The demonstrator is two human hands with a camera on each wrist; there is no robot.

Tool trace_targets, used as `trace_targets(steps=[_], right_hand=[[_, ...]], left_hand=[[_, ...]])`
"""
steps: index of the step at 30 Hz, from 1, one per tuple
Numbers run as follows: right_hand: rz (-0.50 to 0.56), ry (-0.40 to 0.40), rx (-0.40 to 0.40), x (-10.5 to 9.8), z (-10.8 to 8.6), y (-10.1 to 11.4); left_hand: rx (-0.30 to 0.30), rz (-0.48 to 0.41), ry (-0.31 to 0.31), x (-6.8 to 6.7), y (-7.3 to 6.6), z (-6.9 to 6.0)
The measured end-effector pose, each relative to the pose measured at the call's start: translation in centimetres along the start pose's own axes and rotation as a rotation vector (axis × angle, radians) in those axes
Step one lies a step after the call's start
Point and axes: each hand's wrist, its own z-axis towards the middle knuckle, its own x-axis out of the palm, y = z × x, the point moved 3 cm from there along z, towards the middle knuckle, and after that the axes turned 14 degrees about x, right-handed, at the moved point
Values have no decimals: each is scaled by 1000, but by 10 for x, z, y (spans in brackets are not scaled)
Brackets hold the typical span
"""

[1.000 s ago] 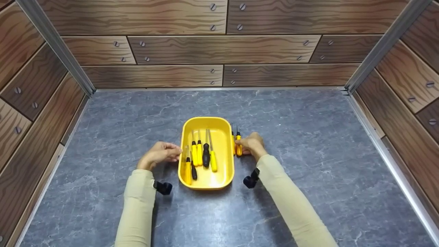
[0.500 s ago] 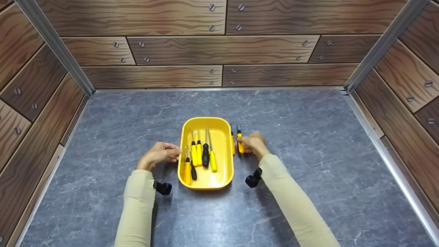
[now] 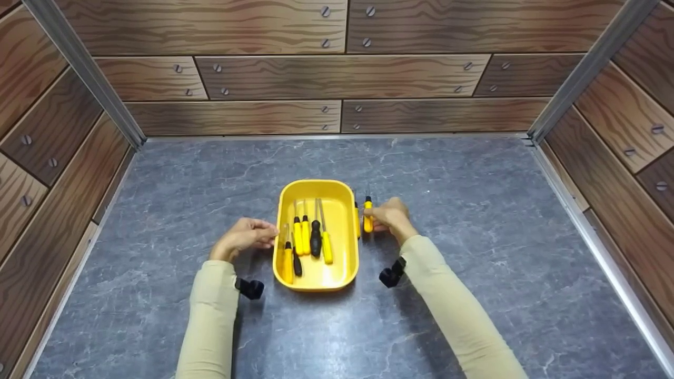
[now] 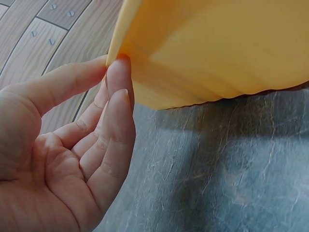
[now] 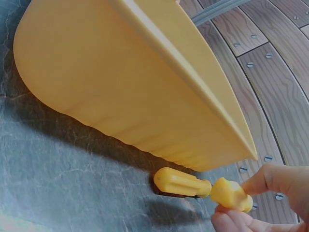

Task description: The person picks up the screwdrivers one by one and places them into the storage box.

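A yellow plastic bin (image 3: 346, 252) stands on the dark table, with several yellow-handled and black-handled screwdrivers (image 3: 316, 239) lying in it. My left hand (image 3: 245, 237) pinches the bin's left rim (image 4: 116, 43) between thumb and fingers. On the bin's other side, my right hand (image 3: 392, 218) grips a yellow-handled screwdriver (image 5: 227, 193) by its handle, its shaft pointing away from me. That screwdriver appears raised off the table. A second yellow-handled screwdriver (image 5: 178, 182) lies on the table close along the bin's right wall, partly hidden by the rim in the head view.
The grey marbled tabletop (image 3: 474, 184) spreads around the bin. Wood-patterned panels (image 3: 337, 76) wall in the back and both sides, with metal rails (image 3: 558, 100) at the corners. A black wrist camera (image 3: 392, 272) hangs from each sleeve.
My right hand has drawn its screwdriver slightly right and away from the one beside the bin, and raised it a little. My left hand and the bin have stayed put.
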Motion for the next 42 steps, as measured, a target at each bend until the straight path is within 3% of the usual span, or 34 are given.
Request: trace_targets(steps=[19, 42], right_hand=[[79, 114, -26, -5, -18, 9], [3, 105, -79, 1, -35, 23]], left_hand=[[13, -2, 11, 0, 2, 2], [-10, -2, -5, 0, 2, 2]])
